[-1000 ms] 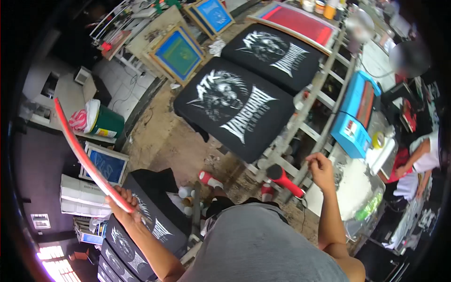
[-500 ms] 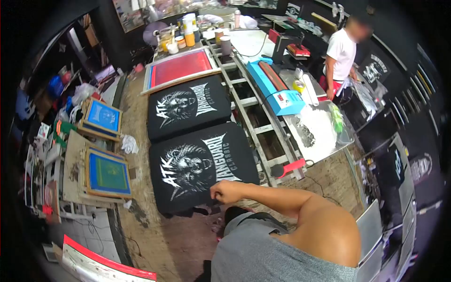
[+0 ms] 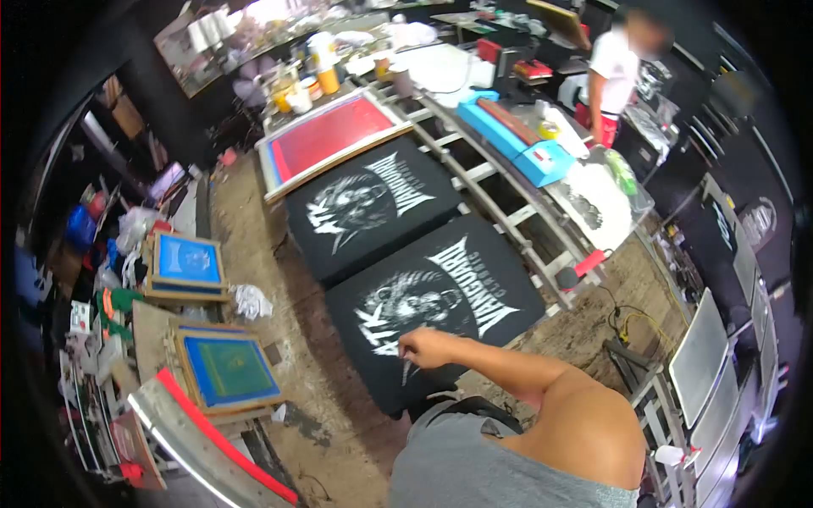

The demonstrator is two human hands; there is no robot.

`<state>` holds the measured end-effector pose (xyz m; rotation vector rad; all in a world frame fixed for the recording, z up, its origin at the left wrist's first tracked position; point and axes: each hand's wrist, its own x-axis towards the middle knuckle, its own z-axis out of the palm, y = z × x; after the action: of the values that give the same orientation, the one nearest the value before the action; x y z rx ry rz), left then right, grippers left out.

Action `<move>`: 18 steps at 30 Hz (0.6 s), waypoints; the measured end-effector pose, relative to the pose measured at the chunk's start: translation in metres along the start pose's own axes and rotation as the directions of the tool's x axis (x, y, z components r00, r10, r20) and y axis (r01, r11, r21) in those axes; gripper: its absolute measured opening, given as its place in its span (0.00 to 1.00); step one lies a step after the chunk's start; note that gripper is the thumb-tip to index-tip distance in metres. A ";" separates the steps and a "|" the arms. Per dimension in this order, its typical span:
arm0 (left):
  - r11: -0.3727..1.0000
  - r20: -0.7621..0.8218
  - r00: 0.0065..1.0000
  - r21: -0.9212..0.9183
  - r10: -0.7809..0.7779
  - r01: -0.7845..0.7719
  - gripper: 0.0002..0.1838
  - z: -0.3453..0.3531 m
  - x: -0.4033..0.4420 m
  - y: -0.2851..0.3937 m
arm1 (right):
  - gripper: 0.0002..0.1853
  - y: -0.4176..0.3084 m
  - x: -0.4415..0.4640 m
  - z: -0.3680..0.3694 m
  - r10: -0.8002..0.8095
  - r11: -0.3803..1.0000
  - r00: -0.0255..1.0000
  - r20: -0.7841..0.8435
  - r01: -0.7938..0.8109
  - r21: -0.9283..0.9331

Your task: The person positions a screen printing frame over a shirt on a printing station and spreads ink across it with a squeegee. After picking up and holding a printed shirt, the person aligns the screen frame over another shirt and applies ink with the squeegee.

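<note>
The nearer black T-shirt lies flat with a white and grey animal-head print and the lettering ATK, VANGUARD and CLASSIC. My right hand is over the lower part of its print, fingers closed. Whatever may be between those fingers is too small to make out, and I cannot tell whether the hand touches the cloth. A second black T-shirt with the same print lies just beyond. Behind it a screen frame with a red area rests at the far end. My left hand is out of sight.
A metal rail runs along the right of the shirts, with a blue box-shaped device beyond it. Screens lean at left. A red-edged board stands lower left. Another person stands at the upper right.
The view has turned and shifted, so the shirts appear tilted and further right. My right hand has moved from the shirt's lower edge onto the print area near the ATK lettering.
</note>
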<state>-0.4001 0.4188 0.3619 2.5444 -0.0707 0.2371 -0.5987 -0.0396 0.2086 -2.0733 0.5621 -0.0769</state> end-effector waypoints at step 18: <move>0.709 0.588 0.546 -0.067 0.596 -0.702 0.18 0.088 0.364 -0.064 | 0.13 -0.101 0.144 0.168 0.087 0.977 0.919 -0.383 -0.153 -0.146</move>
<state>-0.0224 0.4231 0.3221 2.5490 -1.3240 -0.2847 -0.3878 0.0772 0.1766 -2.2007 0.9594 -0.3721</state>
